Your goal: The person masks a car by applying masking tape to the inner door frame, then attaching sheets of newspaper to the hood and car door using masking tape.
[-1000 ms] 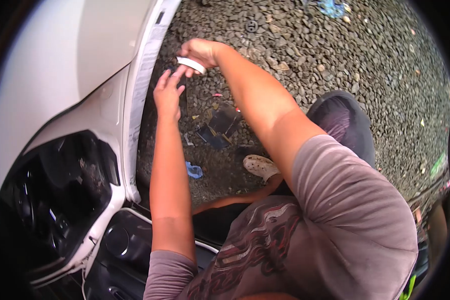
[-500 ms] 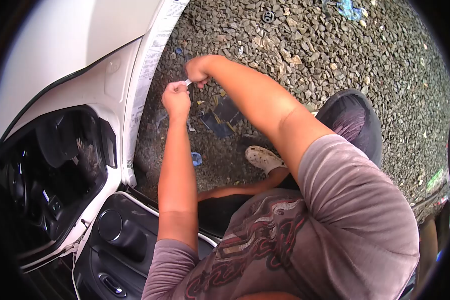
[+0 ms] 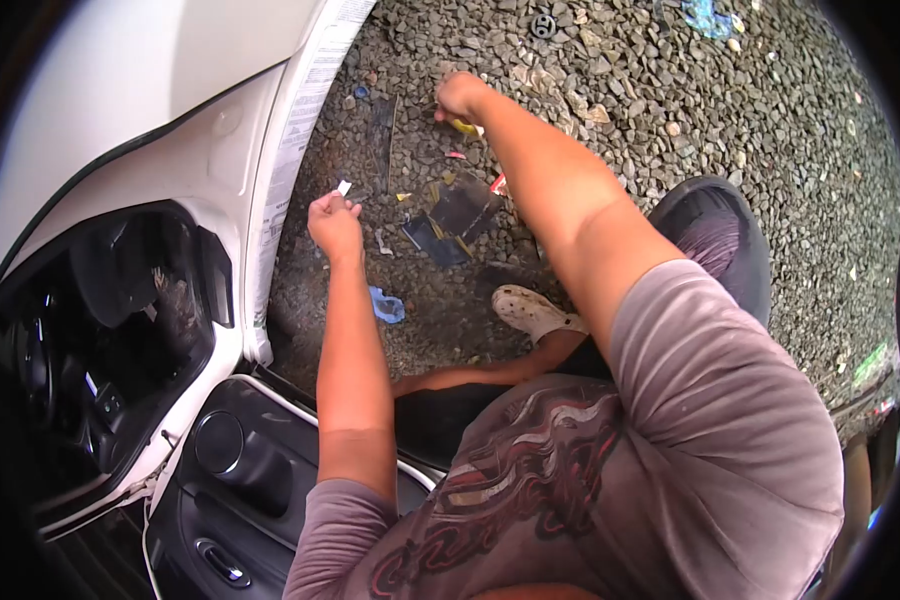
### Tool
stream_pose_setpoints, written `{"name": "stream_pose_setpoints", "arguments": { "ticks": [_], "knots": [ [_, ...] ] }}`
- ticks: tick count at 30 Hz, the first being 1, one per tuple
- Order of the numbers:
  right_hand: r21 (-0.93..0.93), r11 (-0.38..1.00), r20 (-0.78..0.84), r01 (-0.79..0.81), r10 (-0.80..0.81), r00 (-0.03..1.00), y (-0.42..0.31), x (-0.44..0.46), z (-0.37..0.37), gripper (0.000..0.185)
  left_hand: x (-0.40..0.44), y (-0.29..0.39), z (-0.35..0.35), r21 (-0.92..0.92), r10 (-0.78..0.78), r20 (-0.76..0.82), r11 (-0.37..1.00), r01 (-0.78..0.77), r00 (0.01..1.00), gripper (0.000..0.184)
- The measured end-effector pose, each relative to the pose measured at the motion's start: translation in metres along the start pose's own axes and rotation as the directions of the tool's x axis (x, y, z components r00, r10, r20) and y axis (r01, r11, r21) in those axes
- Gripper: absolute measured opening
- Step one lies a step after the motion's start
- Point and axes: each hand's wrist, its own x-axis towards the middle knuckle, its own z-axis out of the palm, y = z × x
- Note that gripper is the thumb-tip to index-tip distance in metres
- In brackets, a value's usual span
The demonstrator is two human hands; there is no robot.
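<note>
My left hand (image 3: 338,230) is closed in a pinch near the papered edge of the white car. A small white piece (image 3: 344,187), perhaps paper or tape, sticks up from its fingertips. Farther forward and to the right, my right hand (image 3: 458,97) hangs above the gravel with its fingers curled. Something yellow (image 3: 463,127) shows just below that hand; I cannot tell whether it is held or lies on the ground. The two hands are apart.
Printed paper (image 3: 292,150) lines the edge of the white car body (image 3: 170,60). A black door panel (image 3: 260,450) is at lower left. Dark scraps (image 3: 460,215) and blue plastic (image 3: 386,305) lie on the gravel. A pale clog (image 3: 532,312) is near my body.
My hands were together at the white piece and have separated. The right hand moved forward and right; the left drew slightly back and left, keeping the white piece.
</note>
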Motion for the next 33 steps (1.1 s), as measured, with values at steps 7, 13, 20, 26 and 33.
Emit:
{"name": "stream_pose_setpoints", "arguments": {
  "ticks": [7,13,20,26,33],
  "knots": [
    [0.531,0.680,0.667,-0.505,0.031,0.745,-0.052,-0.043,0.007,0.058,-0.022,0.020,0.005,0.227,0.718,0.280,0.595,-0.771,0.637,0.021],
    [0.631,0.612,0.703,-0.477,-0.192,0.684,-0.049,-0.038,0.016,0.040,-0.015,0.053,-0.004,0.343,0.728,0.515,0.309,-0.887,0.453,0.024],
    [0.765,0.567,0.530,-0.305,-0.287,0.798,-0.048,-0.021,0.004,0.014,-0.008,0.075,-0.002,0.382,0.664,0.660,0.108,-0.918,0.352,0.042],
    [0.844,0.516,0.178,-0.147,-0.011,0.984,-0.064,-0.027,-0.042,0.004,-0.021,0.087,0.012,0.400,0.750,0.527,0.197,-0.895,0.400,0.055],
    [0.924,0.145,-0.377,0.353,0.213,0.901,-0.118,-0.007,-0.053,0.009,-0.041,0.106,0.037,0.170,0.603,0.571,0.576,-0.799,0.557,0.047]
  ]
}}
